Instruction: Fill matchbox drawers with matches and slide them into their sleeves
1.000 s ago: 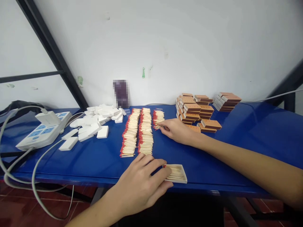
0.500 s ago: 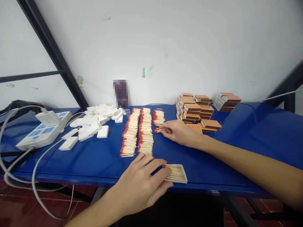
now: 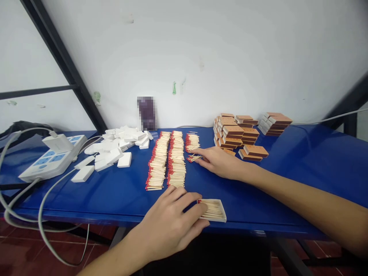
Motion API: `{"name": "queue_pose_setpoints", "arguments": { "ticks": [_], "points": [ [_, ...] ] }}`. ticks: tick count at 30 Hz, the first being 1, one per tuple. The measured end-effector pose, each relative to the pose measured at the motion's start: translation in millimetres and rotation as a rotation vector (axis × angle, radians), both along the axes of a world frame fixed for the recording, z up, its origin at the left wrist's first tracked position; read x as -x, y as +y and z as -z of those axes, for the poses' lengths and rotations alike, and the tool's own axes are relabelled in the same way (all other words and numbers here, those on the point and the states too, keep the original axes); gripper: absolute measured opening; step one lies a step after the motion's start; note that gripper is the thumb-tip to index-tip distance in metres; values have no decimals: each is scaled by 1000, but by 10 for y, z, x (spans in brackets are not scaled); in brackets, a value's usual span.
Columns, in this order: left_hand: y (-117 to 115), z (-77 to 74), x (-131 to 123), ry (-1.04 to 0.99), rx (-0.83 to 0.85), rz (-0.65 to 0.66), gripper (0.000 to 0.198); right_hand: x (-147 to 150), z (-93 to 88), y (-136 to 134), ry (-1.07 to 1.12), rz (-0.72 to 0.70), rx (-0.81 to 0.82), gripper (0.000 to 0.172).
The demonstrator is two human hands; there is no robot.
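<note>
White match tray (image 3: 215,211) — left hand (image 3: 172,224)

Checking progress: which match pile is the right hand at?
The small rightmost pile; the right hand touches its loose matches, unlike the two long rows.

Glossy, smooth blue table top (image 3: 120,191). Matt pale wooden red-tipped matchsticks (image 3: 176,161). Matt white cardboard tray (image 3: 215,211); orange-brown card matchboxes (image 3: 234,132).

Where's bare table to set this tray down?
Bare blue table: right of the orange matchbox stacks, and front-left between the white tray pile and the table edge. Crowded in the middle: red-tipped match rows, left hand, right hand.
</note>
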State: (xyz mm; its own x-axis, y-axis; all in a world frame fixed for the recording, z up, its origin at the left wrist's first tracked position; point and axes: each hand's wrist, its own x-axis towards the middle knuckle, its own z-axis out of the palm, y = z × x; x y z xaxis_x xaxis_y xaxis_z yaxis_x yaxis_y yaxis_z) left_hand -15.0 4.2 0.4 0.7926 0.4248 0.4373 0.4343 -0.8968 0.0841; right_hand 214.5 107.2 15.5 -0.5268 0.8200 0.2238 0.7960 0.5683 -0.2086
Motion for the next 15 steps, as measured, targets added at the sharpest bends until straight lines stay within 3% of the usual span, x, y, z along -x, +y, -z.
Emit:
{"name": "queue_pose_setpoints", "arguments": {
  "ticks": [9,15],
  "points": [
    [10,-6,-2,-1,-10,-1,19,-12,35,42,2,-55,-18,26],
    [6,-13,-7,-8,-25,-2,17,-50,79,66,63,-96,-98,27]
  ]
}}
